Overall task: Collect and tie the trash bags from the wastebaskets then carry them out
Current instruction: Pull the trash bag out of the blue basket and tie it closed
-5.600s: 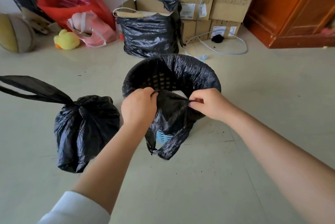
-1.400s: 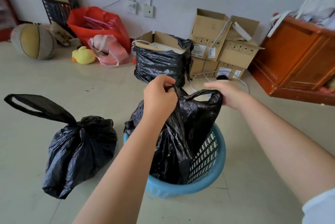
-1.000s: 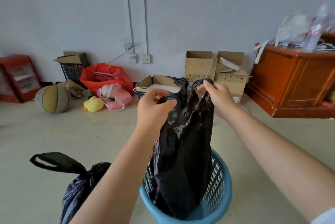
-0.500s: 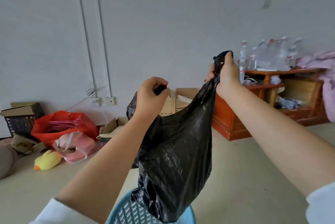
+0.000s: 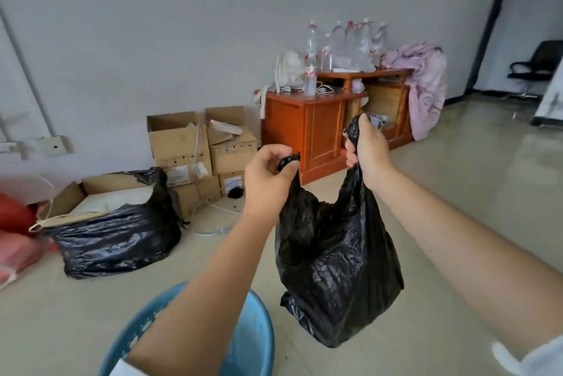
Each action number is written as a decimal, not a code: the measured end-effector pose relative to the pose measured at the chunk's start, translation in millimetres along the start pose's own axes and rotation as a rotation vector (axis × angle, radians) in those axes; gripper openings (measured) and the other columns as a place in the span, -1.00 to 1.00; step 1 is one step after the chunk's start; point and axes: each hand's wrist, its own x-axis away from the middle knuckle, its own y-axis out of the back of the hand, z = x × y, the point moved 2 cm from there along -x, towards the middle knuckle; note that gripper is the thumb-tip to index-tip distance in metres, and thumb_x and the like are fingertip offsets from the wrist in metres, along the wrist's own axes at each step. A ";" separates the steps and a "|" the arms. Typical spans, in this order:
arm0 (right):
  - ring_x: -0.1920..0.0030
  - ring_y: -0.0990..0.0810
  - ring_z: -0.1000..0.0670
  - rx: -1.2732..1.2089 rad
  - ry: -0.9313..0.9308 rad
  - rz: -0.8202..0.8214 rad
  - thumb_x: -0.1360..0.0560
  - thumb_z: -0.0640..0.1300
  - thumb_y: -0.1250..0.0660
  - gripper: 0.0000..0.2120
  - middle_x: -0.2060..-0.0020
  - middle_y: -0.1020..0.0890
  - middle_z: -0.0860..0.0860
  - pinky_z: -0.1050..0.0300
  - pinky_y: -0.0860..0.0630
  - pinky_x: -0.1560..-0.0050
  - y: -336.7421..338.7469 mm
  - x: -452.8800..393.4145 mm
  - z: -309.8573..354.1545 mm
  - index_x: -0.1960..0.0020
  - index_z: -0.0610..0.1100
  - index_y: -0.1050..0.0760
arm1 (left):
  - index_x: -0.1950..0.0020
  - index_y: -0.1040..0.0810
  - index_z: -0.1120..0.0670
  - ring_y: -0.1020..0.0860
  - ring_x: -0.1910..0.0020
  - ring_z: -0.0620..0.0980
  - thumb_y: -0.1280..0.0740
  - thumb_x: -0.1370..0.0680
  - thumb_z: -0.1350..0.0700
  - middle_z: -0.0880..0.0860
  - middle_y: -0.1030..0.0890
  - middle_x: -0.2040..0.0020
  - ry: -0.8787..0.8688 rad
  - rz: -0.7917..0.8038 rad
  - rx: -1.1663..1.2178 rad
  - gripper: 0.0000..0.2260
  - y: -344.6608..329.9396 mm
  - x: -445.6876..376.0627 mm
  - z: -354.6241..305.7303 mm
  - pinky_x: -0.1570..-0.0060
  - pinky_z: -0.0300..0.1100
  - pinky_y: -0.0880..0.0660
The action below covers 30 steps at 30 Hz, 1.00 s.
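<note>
**Black trash bag held up over a blue wastebasket**

A wooden cabinet (image 5: 307, 128) carries clear bottles (image 5: 344, 43); their labels are unreadable. Cardboard boxes (image 5: 201, 147) have blurred stickers. The black trash bag (image 5: 335, 269) hangs above the floor, beside the blue wastebasket (image 5: 253, 336). The left hand (image 5: 268, 180) and right hand (image 5: 368, 150) each clench one handle.

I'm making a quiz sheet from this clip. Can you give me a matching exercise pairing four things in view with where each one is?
Things:
1. black trash bag
2. blue wastebasket
3. water bottles
4. cardboard boxes

Places:
A. atop the wooden cabinet
B. stacked against the wall
C. hanging from both hands
D. on the floor under the left forearm

Pairs: 1-C, 2-D, 3-A, 4-B
</note>
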 end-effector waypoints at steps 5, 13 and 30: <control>0.41 -0.31 0.13 0.127 -0.057 -0.236 -0.58 0.05 0.00 -0.68 0.35 -0.39 0.05 0.33 -0.26 0.48 57.9 17.5 -55.1 0.31 0.04 -0.33 | 0.27 -0.43 -0.05 -0.53 0.27 -0.34 -0.32 -0.44 0.43 -0.10 -0.50 0.25 0.062 0.191 -0.002 -0.64 -28.0 42.8 46.2 0.18 -0.56 -0.43; 0.39 -0.33 0.03 0.268 -0.174 -0.287 -0.46 -0.21 -0.23 -0.76 0.37 -0.39 -0.01 0.19 -0.25 0.39 97.2 42.2 -165.0 0.36 -0.07 -0.29 | -0.40 -0.23 0.04 -0.41 -0.06 -0.17 -0.42 -0.41 0.22 0.08 -0.29 -0.29 0.365 0.126 -0.424 -0.38 -17.9 108.4 128.0 -0.10 -0.42 -0.24; -0.29 -0.42 -0.10 0.398 -0.610 0.294 -0.48 0.00 -0.30 -0.56 -0.25 -0.50 -0.04 0.04 -0.27 -0.35 166.5 75.6 -267.0 -0.30 -0.16 -0.38 | 0.28 -0.43 0.07 -0.51 0.25 0.09 -0.30 -0.53 0.12 0.06 -0.51 0.32 0.724 -0.011 -0.534 -0.81 -41.4 188.0 208.5 0.34 -0.19 -0.35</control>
